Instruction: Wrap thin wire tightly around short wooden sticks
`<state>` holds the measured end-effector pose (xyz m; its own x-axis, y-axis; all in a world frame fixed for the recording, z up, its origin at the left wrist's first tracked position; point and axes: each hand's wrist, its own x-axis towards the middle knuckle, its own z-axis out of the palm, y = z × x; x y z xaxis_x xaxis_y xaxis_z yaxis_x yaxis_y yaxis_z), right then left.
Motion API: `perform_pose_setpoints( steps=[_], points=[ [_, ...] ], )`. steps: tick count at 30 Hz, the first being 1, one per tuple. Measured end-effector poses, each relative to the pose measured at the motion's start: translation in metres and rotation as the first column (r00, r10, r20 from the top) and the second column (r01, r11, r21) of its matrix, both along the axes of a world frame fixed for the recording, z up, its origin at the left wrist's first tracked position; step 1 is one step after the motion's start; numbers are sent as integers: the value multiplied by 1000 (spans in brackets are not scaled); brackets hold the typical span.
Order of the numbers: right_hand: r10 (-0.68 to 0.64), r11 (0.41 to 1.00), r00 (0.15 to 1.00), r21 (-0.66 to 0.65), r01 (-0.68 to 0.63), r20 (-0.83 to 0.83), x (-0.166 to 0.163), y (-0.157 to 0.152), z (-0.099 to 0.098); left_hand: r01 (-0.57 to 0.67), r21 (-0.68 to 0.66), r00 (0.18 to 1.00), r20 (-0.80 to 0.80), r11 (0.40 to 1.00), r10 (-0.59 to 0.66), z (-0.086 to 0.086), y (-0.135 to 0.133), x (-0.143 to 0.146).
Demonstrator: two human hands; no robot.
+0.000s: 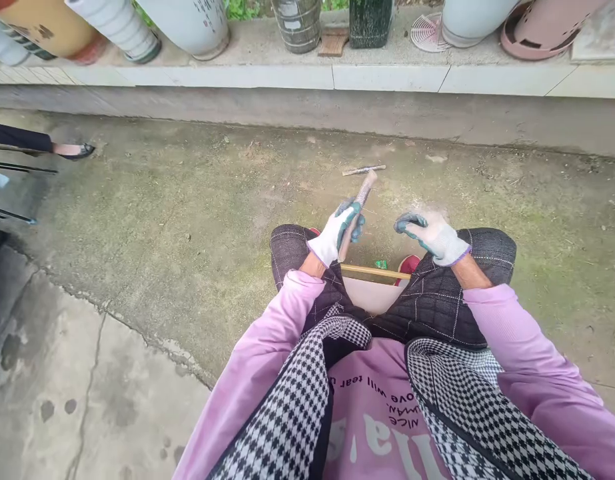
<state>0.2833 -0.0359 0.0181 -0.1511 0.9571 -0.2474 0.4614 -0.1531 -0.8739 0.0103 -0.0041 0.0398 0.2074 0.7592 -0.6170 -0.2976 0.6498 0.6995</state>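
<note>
A slender, straight stick (366, 193) is gripped by the left hand (343, 227), its middle stretch being wrapped by gloved fingers. It is held slantwise, with the far end pointed away from the body and angled to the right, while the near end is brought back between the knees. Both ends are left exposed. The surface is coloured a dull pinkish brown; the far tip is tinged a paler tan, and below it a mottled grey stretch is shown. A few thin, wispy strands can be seen beside the grasped part.
</note>
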Motion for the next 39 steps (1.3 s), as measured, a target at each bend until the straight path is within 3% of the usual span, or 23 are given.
perform_pose_setpoints(
  steps=[4, 9, 13, 16, 20, 23, 26, 28, 30, 33, 36, 39],
  points=[
    [-21, 1000, 995, -16, 19, -94, -23, -4, -13, -53, -40, 998, 18, 998, 54, 9, -3, -3],
    [-85, 996, 929, -66, 66, -360, -30, 4, -18, -84, -80, 993, 76, 993, 90, 5, 13, -11],
    [-213, 972, 919, -163, 167, -330, -30, 9, -24, -128, -84, 984, 116, 988, 138, 0, 20, -15],
    [-268, 955, 943, -184, 233, -196, -30, 12, -26, 11, -29, 999, 52, 1000, -9, 3, 14, -15],
    [-139, 967, 986, -201, 155, 88, -23, 28, -17, 232, 188, 964, -175, 954, -200, 16, -3, -12],
    [-118, 967, 983, -208, 146, 139, -11, 46, -7, 482, 292, 831, -450, 826, -326, 18, -14, -6],
    [-159, 968, 985, -184, 168, 61, -3, 53, 0, 636, 256, 662, -666, 728, -344, 7, -18, -1],
    [-162, 966, 987, -206, 158, -4, -8, 47, -1, 624, 205, 612, -728, 754, -309, -5, -12, 0],
    [-134, 964, 987, -242, 110, -85, -22, 36, -3, 527, 157, 620, -743, 835, -251, -18, -1, -2],
    [-40, 961, 983, -275, -11, -178, -46, 20, -10, 344, 179, 733, -664, 922, -145, -28, 18, -7],
    [-6, 950, 989, -311, -40, -147, -59, 14, -15, 293, 108, 810, -556, 950, -186, -21, 25, -13],
    [-10, 949, 990, -312, -35, -144, -57, 17, -20, 292, 57, 880, -406, 955, -245, 2, 17, -24]
  ],
)
